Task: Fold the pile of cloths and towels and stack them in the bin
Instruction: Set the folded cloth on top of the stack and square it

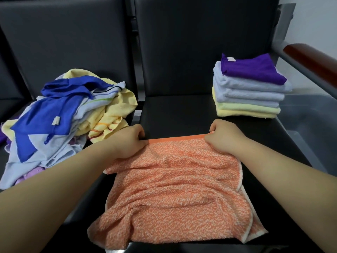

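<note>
Nubby terry towel — perhaps cotton

Orange towel spread rumpled across the seat's front edge, unfolded pile of blue and yellow cloths on the left seat, folded stack at back right corner.

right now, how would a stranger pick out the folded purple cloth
Start at the black padded seat, then find the neat stack of folded towels at its right. The folded purple cloth lies on top, the only dark piece above pale blue and yellow ones.
</note>
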